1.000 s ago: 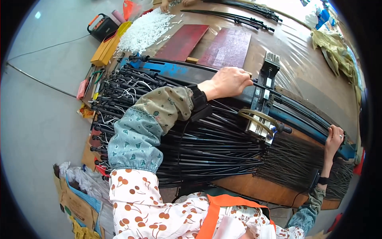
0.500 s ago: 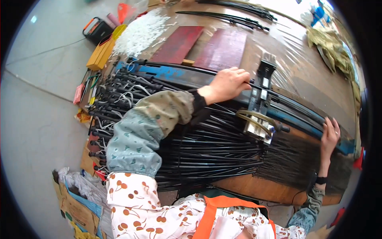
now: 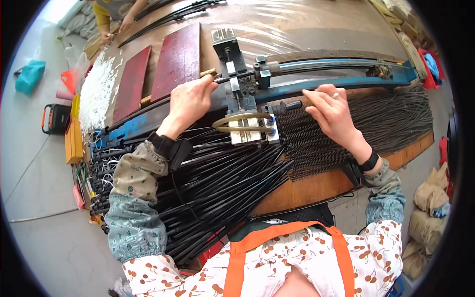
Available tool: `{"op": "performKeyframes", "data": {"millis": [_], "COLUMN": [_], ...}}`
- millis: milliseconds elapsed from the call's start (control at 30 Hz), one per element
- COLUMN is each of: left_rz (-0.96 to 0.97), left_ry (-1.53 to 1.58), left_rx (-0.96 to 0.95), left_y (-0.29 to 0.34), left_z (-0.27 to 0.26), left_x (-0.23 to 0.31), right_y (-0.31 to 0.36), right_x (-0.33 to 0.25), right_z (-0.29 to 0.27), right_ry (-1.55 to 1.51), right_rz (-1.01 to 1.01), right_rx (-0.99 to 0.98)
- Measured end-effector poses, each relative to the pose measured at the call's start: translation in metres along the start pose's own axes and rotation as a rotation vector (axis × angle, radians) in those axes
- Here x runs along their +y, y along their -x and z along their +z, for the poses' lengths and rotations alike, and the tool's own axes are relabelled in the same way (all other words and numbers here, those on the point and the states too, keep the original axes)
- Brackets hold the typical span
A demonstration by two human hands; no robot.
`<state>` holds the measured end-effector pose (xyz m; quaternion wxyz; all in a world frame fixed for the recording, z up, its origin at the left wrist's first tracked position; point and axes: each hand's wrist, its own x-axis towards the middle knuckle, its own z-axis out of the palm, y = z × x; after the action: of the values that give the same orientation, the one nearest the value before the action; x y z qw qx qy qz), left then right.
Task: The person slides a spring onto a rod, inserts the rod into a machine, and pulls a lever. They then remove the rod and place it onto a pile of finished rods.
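My left hand (image 3: 192,101) is closed around a slim black rod (image 3: 232,77), whose end runs into the dark metal clamp fixture (image 3: 264,72) on the long blue beam (image 3: 292,91). My right hand (image 3: 334,114) hovers just right of a black handle (image 3: 293,105). Its thumb and forefinger are apart, the other fingers curled, and nothing shows between them. Below the beam sits a white block with looped hoses (image 3: 246,129). Many black rods (image 3: 217,183) lie bundled under my left forearm. Thin dark springs (image 3: 316,153) spread beneath my right hand.
Two dark red boards (image 3: 175,59) lie beyond the beam, with a heap of small white pieces (image 3: 96,94) at left. Another person's hands (image 3: 126,24) are at the far left table edge. More black rods (image 3: 183,15) rest at the back. A yellow box (image 3: 73,141) stands at left.
My right hand has come back from the beam's far right end to beside the black handle. The left hand still grips a rod, nearer the fixture's left side. The view has shifted right.
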<state>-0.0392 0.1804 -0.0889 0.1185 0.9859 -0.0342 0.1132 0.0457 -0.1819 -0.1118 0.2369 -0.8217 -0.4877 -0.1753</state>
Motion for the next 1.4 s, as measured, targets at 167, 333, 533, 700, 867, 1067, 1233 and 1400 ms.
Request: {"op": "performKeyframes", "data": {"millis": [167, 333, 533, 700, 867, 1067, 1233, 1400], "left_rz": [0.018, 0.186, 0.455, 0.355, 0.158, -0.104, -0.071, -0.014], "left_ry": [-0.030, -0.128, -0.274, -0.800, -0.463, -0.220, -0.201, 0.000], "left_rx": [0.055, 0.200, 0.295, 0.334, -0.082, -0.133, 0.153, 0.064], "left_y": [0.003, -0.005, -0.019, 0.014, 0.078, 0.164, 0.166, 0.167], "left_z": [0.007, 0.013, 0.004, -0.045, -0.054, 0.005, 0.011, 0.009], "left_x": [0.000, -0.006, -0.062, -0.095, 0.061, 0.153, 0.161, 0.154], "right_y": [-0.008, -0.018, 0.016, 0.045, 0.044, 0.025, 0.024, 0.027], "right_x": [-0.009, 0.014, -0.011, -0.036, -0.019, -0.053, -0.052, -0.060], "right_z": [0.021, 0.029, -0.001, 0.003, -0.002, 0.019, 0.009, 0.022], "right_ry": [-0.417, -0.612, -0.105, -0.013, -0.187, -0.416, -0.718, -0.754], "right_rz": [0.017, 0.136, -0.123, -0.202, -0.142, -0.079, 0.318, 0.071], "right_rx": [-0.133, -0.205, -0.276, -0.303, -0.429, -0.629, -0.717, -0.493]}}
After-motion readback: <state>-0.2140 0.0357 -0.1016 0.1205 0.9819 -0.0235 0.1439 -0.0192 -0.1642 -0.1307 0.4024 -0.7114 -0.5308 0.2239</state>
